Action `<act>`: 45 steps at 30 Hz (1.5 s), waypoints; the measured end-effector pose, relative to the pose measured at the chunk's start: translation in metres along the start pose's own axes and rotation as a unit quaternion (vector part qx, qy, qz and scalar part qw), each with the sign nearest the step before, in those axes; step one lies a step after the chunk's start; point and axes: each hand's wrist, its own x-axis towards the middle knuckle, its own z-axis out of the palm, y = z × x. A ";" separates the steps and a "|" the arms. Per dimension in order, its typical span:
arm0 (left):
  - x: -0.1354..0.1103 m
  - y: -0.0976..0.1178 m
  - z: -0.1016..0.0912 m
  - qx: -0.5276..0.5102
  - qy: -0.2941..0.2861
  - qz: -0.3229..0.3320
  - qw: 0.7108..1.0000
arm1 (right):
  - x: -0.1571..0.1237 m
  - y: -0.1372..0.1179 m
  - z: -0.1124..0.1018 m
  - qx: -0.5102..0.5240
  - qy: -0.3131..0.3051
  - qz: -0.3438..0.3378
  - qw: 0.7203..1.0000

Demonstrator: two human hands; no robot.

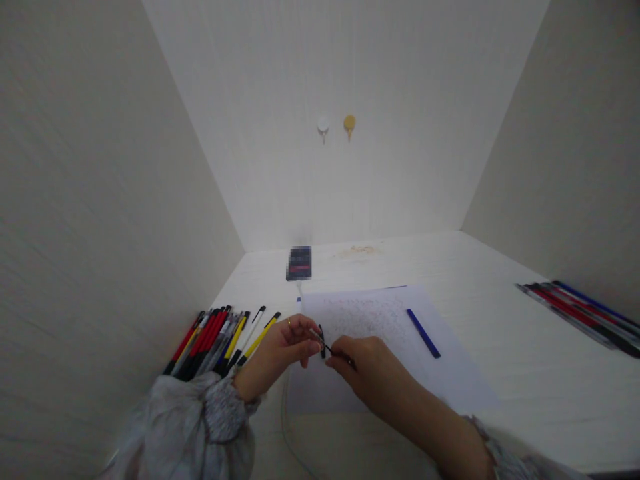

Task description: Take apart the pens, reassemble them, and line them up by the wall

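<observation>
My left hand [294,341] and my right hand [367,363] are close together over the sheet of paper [320,393]. Between the fingertips of my left hand is the end of a slim pen part [317,335], grey and dark. My right hand pinches a thin dark pen piece [328,349] that points toward the left fingers; whether the two pieces are joined I cannot tell. A short black piece [323,352] shows by the left fingertips, partly hidden. Right of my hands, a blue pen-like stick [423,333] lies on the paper.
Several red, black, white and yellow pens [215,340] lie in a row at the left wall. More pens [585,313] lie at the right wall. A dark, blurred-out device [299,263] stands at the back, with a cable [284,420] running forward. Two hooks [349,123] hang on the back wall.
</observation>
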 end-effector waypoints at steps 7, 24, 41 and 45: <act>0.002 -0.012 0.001 0.419 0.120 0.056 0.898 | -0.005 0.002 -0.015 0.073 0.030 0.024 0.997; 0.005 -0.021 0.002 0.536 0.070 0.000 0.842 | -0.009 0.001 -0.014 0.043 -0.028 0.043 0.998; 0.016 -0.020 -0.005 -0.067 0.064 -0.075 0.993 | -0.021 0.005 0.003 0.126 -0.042 0.054 0.990; 0.011 -0.010 -0.002 -0.240 0.020 -0.081 0.967 | -0.024 0.001 0.008 0.126 -0.059 0.053 0.989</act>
